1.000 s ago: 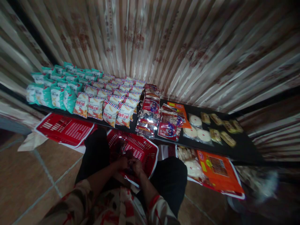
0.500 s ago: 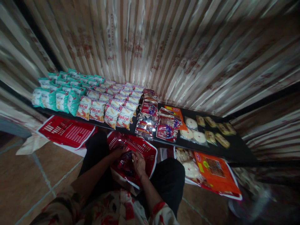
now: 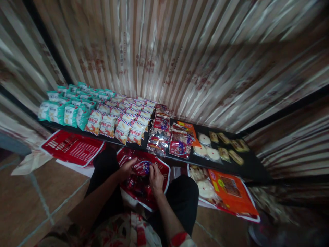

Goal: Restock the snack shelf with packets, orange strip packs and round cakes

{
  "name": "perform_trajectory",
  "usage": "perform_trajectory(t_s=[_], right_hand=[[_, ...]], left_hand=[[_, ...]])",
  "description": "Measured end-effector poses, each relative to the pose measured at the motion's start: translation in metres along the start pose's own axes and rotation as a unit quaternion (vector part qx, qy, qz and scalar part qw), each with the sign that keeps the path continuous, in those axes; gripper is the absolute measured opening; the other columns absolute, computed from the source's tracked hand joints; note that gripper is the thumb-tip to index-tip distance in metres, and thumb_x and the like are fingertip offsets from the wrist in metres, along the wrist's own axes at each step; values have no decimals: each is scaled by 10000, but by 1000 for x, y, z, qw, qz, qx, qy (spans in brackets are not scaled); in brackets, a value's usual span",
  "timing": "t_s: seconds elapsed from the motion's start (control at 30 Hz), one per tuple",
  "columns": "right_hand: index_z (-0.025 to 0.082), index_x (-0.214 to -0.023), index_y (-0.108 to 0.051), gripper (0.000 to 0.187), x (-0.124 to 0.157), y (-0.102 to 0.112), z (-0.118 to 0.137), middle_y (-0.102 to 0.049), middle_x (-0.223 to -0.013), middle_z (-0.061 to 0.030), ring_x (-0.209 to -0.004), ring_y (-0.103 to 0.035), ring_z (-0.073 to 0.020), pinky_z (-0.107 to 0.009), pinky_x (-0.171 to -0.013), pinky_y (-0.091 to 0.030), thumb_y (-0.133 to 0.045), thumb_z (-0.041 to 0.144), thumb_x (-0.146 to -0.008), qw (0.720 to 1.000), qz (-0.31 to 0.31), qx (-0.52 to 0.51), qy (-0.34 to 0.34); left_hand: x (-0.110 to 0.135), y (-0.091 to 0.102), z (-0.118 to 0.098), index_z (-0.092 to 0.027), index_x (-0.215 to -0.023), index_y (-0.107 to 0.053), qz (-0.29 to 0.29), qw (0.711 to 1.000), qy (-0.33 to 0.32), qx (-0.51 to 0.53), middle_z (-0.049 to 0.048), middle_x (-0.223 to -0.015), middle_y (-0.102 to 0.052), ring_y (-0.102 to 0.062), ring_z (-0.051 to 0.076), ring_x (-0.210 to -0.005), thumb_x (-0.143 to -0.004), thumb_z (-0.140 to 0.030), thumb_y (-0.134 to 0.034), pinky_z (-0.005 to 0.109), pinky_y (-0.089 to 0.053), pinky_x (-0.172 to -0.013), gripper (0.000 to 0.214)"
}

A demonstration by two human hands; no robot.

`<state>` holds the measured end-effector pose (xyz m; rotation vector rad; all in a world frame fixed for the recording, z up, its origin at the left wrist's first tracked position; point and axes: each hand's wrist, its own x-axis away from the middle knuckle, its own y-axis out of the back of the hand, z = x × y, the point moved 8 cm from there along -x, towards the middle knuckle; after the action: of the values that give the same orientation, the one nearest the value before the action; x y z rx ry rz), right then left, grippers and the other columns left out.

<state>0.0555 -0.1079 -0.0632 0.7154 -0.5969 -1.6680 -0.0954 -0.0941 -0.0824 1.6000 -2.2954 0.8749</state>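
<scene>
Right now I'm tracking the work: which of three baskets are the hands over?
The middle red basket, between the knees; the left basket and right basket lie outside them.

- A long black shelf (image 3: 253,168) is lined with packaged snacks before a pleated curtain.
- Its left end is filled with rows of teal bags (image 3: 70,116), flanked by white bags with striped edges (image 3: 122,131).
- Glossy red-and-purple packets (image 3: 161,124) are laid overlapping near the middle, an orange packet (image 3: 189,127) partly covered by them.
- Three white rounds (image 3: 212,153) in clear wrap and six small yellowish packs (image 3: 235,157) are spread toward the right.
</scene>
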Motion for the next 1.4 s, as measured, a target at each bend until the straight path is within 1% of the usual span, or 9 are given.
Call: perform_trajectory(t_s=[0.1,0.23,0.4,0.53,0.6,0.83,1.03,1.23,1.4], right_hand=[[185,-971,-613,435,-3,11,3,-690,-873,-70,-788,-641,-179,-244,-699,-439,-261,430,-900,999,-22,17,-18],[174,-962,-611,479,-8,24,11,-693,-862,-85,-738,-649,-193,-251,-655,-432,-246,476,-895,998,-45,27,-21],[167,-958,-613,495,-13,38,17,-694,-819,-92,-680,-641,-188,-247,-618,-422,-238,484,-897,997,-73,30,-24],[164,-936,-618,505,-17,50,22,-689,-759,-85,-646,-628,-190,-242,-584,-401,-242,498,-892,994,-101,27,-19],[166,-917,-623,511,-21,57,25,-685,-731,-82,-624,-626,-189,-238,-563,-389,-243,505,-889,994,-106,26,-21],[174,-893,-634,515,-35,71,29,-689,-718,-80,-599,-626,-186,-233,-542,-378,-252,520,-880,991,-125,20,-37],[171,-899,-631,536,-47,80,30,-685,-685,-81,-581,-621,-192,-242,-533,-377,-247,544,-874,990,-134,3,-33],[175,-854,-618,499,-62,88,32,-688,-720,-91,-629,-627,-197,-251,-578,-389,-288,549,-860,989,-131,-50,-40],[180,-801,-608,465,-72,97,34,-672,-671,-77,-597,-614,-192,-256,-574,-387,-307,530,-857,988,-139,-64,-35]], left_hand=[[-2,-9,-4,-132,-1041,-596,42,999,16,21,97,-962,-678,-613,213,-956,-827,-631,-268,326,-452,-841,634],[-3,-13,-15,-137,-1007,-601,45,998,-7,36,98,-944,-684,-618,199,-942,-856,-577,-238,312,-442,-848,590],[2,-23,-26,-120,-953,-620,58,996,-41,63,118,-939,-683,-611,224,-960,-820,-581,-344,342,-438,-861,554],[8,-30,-34,-123,-932,-634,57,994,-75,55,112,-941,-684,-616,245,-935,-693,-495,-611,355,-440,-858,442],[9,-34,-36,-136,-944,-639,57,994,-83,35,92,-940,-686,-619,238,-915,-657,-417,-673,339,-447,-832,404],[8,-45,-47,-148,-968,-645,24,993,-107,-34,55,-904,-688,-611,198,-835,-661,-409,-674,273,-442,-734,404],[9,-62,-59,-126,-938,-644,48,991,-126,-20,62,-834,-686,-614,212,-793,-632,-453,-698,306,-441,-760,451],[2,-63,-63,-125,-915,-627,8,989,-137,-54,59,-794,-673,-609,206,-760,-656,-491,-660,308,-451,-727,450],[6,-72,-79,-137,-864,-618,-29,988,-136,-66,31,-732,-654,-597,197,-752,-638,-518,-644,293,-444,-720,444]])
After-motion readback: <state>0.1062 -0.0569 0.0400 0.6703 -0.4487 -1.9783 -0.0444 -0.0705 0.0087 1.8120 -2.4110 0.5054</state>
